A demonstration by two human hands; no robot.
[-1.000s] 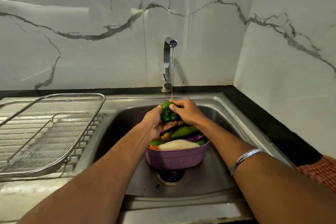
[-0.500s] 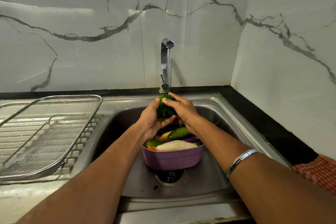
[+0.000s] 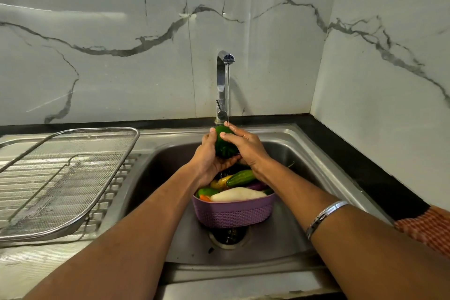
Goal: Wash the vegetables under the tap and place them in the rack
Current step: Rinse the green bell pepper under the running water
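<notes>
left hand (image 3: 207,153) + right hand (image 3: 246,146): cupping glossy green capsicum (image 3: 222,141) under tap (image 3: 222,85) | woven purple plastic basket (image 3: 233,212) below | steel mesh rack (image 3: 60,178) at sink's left edge

The pepper (image 3: 225,143) under the tap (image 3: 222,85) was dark green. The basket (image 3: 233,212) at the middle of the sink (image 3: 304,153) was purple with a woven pattern, holding a white radish (image 3: 237,194), a green cucumber (image 3: 241,177), and yellow, orange and violet pieces. The wall (image 3: 97,68) was white marble with grey veins; the counter (image 3: 365,165) along the sink's right edge was black. The rack (image 3: 60,178) was silver mesh.
</notes>
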